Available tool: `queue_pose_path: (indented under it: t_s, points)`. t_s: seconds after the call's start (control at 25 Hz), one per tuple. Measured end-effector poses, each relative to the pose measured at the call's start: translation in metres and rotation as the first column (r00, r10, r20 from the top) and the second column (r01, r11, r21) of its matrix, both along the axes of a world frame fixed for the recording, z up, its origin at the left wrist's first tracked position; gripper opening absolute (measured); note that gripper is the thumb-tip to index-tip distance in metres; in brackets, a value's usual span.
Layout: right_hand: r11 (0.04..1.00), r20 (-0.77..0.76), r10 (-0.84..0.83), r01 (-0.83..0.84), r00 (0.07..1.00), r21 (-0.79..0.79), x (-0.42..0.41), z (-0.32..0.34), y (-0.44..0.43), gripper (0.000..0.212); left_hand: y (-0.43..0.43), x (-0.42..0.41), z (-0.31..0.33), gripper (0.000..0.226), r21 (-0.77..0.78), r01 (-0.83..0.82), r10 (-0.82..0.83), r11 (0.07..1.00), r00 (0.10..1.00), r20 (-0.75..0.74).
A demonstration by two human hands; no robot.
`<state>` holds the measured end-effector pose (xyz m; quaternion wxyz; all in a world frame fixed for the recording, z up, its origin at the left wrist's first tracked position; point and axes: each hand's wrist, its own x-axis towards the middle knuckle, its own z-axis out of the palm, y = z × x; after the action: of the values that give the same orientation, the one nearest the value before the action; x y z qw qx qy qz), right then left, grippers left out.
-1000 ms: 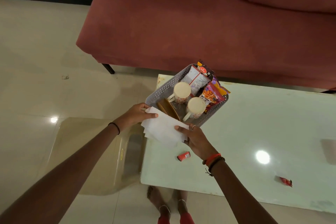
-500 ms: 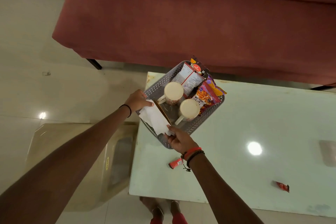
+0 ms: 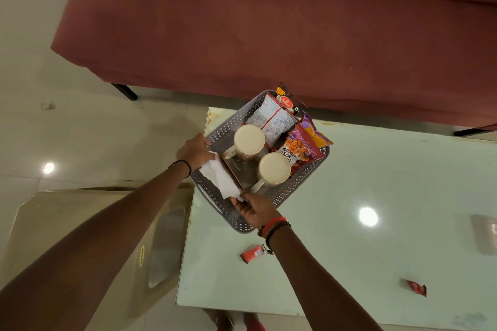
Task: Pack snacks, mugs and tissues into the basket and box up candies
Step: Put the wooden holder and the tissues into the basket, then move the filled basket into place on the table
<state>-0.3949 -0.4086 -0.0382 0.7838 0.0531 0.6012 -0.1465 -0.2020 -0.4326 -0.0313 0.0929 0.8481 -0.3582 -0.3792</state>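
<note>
Left grip [image 3: 193,149] curled on far end of tissues [image 3: 220,179], at left corner of basket [image 3: 231,126]. Right grip [image 3: 256,208] pinching near end of same tissues, fingertips closed on paper. Black band on left wrist, red and dark bracelets [image 3: 274,228] on right.

Head view, task things: tissues white, stacked, stood on edge inside basket along its left wall, touching brown flat board [image 3: 233,174], also on edge. Grey lattice basket turned diagonally, on far left corner of desk [image 3: 390,169], left corner reaching desk edge. Two cream mugs inside, one farther [image 3: 248,140], one nearer [image 3: 274,169], side by side, handles pointing near-left. Snack packets behind mugs against far walls: white-and-red packet [image 3: 274,118], orange nuts packet [image 3: 298,150], purple-and-yellow packet [image 3: 317,134], dark packet [image 3: 289,97] poking above rim. Red candy [image 3: 252,253] flat on desk just under right wrist; second red candy [image 3: 416,287] well apart, toward near right.

Surface and room: desk top pale green, glossy, round lamp glare [image 3: 368,216] right of basket, brownish stains along far edge. Red fabric sofa [image 3: 269,21] across far side, dark legs. Beige tiled floor [image 3: 80,129], smaller glare spot at left. Tan plastic chair [image 3: 80,223] beside desk's left edge, under left arm. Feet [image 3: 236,322] at bottom edge, partly cut off.
</note>
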Motion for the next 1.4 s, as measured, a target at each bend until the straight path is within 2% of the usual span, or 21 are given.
queue_pose_path:
  t_s: [0.08,0.16,0.28,0.4,0.48,0.56,0.6,0.64,0.72,0.76,0.8,0.84,0.96,1.0,1.16,1.24,1.32,1.4]
  points:
    - [1.0,-0.046,0.006,-0.007,0.999,-0.006,0.003,-0.004,-0.001,0.017,0.002,-0.001,-0.001,0.042,-0.019,0.024,-0.022,1.0,0.997,0.077]
    - [0.999,-0.085,0.032,-0.033,0.996,-0.013,0.006,-0.007,-0.001,0.016,0.005,-0.003,-0.004,0.041,-0.032,0.115,-0.107,0.993,0.974,0.202]
    - [0.993,-0.122,0.11,-0.115,0.987,-0.035,0.008,-0.006,-0.001,0.007,0.01,-0.004,-0.008,0.041,-0.009,0.29,-0.266,0.957,0.889,0.374]
    - [0.985,-0.069,0.171,-0.173,0.983,-0.024,0.002,-0.003,-0.003,0.009,0.013,-0.004,-0.009,0.036,0.001,0.313,-0.289,0.95,0.874,0.39]
    - [0.984,-0.03,0.177,-0.178,0.984,-0.006,-0.004,0.004,-0.005,0.009,0.017,-0.003,-0.005,0.029,-0.066,0.212,-0.182,0.975,0.934,0.307]
    - [0.981,-0.014,0.195,-0.195,0.981,-0.015,-0.012,0.011,-0.006,0.011,0.025,-0.007,0.0,0.02,-0.236,-0.11,0.131,0.966,0.988,0.077]
    - [0.975,-0.011,0.219,-0.22,0.976,-0.038,-0.018,0.015,-0.007,0.013,0.03,-0.012,0.002,0.017,-0.318,-0.305,0.312,0.898,0.95,-0.03]
    - [0.964,-0.007,0.256,-0.256,0.967,-0.073,-0.024,0.018,-0.007,0.013,0.035,-0.018,0.004,0.015,-0.381,-0.487,0.485,0.786,0.868,-0.107]
    - [0.92,-0.001,0.356,-0.351,0.935,-0.173,-0.039,0.025,-0.012,0.007,0.046,-0.031,0.008,0.014,-0.423,-0.756,0.741,0.5,0.626,-0.244]
    - [0.89,-0.003,0.405,-0.394,0.914,-0.23,-0.049,0.03,-0.018,0.004,0.052,-0.038,0.009,0.024,-0.379,-0.838,0.804,0.392,0.512,-0.301]
    - [0.857,-0.012,0.444,-0.428,0.896,-0.287,-0.06,0.034,-0.026,0.004,0.057,-0.045,0.012,0.032,-0.292,-0.899,0.837,0.326,0.418,-0.353]
    - [0.824,-0.031,0.473,-0.455,0.88,-0.337,-0.072,0.04,-0.037,0.005,0.063,-0.053,0.01,0.035,-0.186,-0.929,0.847,0.319,0.367,-0.383]
    - [0.723,-0.195,0.493,-0.524,0.848,-0.45,-0.104,0.064,-0.085,0.006,0.077,-0.076,0.004,0.024,0.067,-0.882,0.807,0.467,0.394,-0.441]
    - [0.693,-0.275,0.463,-0.538,0.843,-0.48,-0.113,0.07,-0.103,0.007,0.078,-0.082,0.005,0.02,0.108,-0.873,0.789,0.476,0.37,-0.491]
    - [0.59,-0.567,0.181,-0.551,0.803,-0.591,-0.126,0.077,-0.178,0.013,0.07,-0.097,0.011,0.034,0.107,-0.926,0.757,0.363,0.226,-0.613]
    - [0.54,-0.674,0.087,-0.603,0.734,-0.587,-0.121,0.067,-0.208,0.011,0.069,-0.099,0.011,0.035,0.098,-0.922,0.767,0.376,0.25,-0.59]
    - [0.467,-0.743,0.106,-0.693,0.661,-0.55,-0.11,0.052,-0.23,0.02,0.069,-0.099,0.009,0.039,0.062,-0.912,0.752,0.405,0.294,-0.589]
    - [0.36,-0.802,0.215,-0.809,0.557,-0.465,-0.096,0.041,-0.241,0.03,0.073,-0.098,0.007,0.045,0.049,-0.905,0.733,0.424,0.311,-0.605]
